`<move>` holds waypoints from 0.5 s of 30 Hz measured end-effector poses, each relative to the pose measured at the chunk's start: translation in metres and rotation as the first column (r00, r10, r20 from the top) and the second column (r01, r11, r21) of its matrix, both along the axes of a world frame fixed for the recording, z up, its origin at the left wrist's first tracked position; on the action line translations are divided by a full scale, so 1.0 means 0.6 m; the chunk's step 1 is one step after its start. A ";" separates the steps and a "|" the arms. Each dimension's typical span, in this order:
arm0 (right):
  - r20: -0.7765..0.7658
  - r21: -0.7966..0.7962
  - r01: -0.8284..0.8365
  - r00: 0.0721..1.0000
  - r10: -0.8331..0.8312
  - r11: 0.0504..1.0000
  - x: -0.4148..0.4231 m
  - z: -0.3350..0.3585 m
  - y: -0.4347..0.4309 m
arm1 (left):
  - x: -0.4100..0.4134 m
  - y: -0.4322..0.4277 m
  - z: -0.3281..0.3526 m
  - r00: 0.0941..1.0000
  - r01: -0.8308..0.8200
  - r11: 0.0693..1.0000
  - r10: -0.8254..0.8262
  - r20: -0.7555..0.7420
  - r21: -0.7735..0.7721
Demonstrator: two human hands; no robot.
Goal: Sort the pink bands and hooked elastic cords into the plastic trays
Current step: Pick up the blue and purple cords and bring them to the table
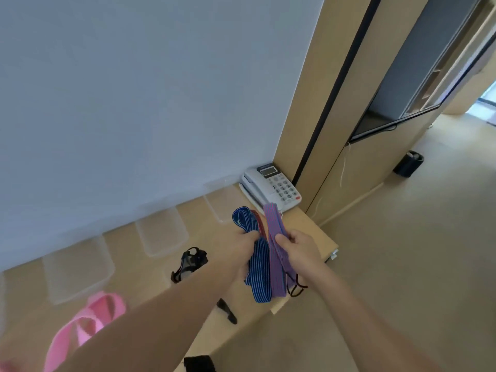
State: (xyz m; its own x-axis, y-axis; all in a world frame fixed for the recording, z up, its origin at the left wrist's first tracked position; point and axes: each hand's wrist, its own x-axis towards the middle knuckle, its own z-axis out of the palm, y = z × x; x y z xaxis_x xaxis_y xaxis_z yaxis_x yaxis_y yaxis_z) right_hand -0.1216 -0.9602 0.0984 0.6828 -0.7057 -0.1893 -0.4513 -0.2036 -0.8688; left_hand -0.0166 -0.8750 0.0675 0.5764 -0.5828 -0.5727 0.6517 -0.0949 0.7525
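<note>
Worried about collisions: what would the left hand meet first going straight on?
Likely the purple cord in the right hand, just past the blue cord in the left hand; the phone lies beyond. Depth unclear.

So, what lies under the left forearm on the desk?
The pink bands show on one side of the forearm and a black hook on the other, both on the desk. The forearm covers whatever lies between them.

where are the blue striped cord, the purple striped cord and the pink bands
blue striped cord (259,280): head view, on its hanging lower stretch
purple striped cord (272,221): head view, on its upper stretch just below the top fold
pink bands (67,342): head view, on the broad flat stretch at lower left
</note>
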 end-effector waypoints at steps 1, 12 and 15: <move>-0.016 -0.017 -0.014 1.000 0.014 1.000 0.010 -0.007 -0.019 | 0.006 -0.012 -0.015 1.000 -0.030 0.999 0.030 -0.007 0.022; -0.260 0.073 -0.261 0.927 0.271 0.963 0.119 -0.147 -0.183 | 0.014 -0.082 -0.121 0.977 -0.156 0.907 0.082 0.198 0.392; -0.263 0.083 -0.310 0.910 0.321 0.947 0.138 -0.177 -0.205 | 0.015 -0.099 -0.131 0.954 -0.247 0.844 0.127 0.270 0.477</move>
State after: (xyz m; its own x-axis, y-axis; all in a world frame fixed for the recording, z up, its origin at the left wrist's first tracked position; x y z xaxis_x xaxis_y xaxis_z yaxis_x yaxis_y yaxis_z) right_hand -0.0391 -1.0834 -0.0077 0.7877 -0.4503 -0.4204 -0.5873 -0.3431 -0.7330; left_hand -0.0078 -0.9342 -0.0109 0.7903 -0.1197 -0.6010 0.5193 -0.3898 0.7605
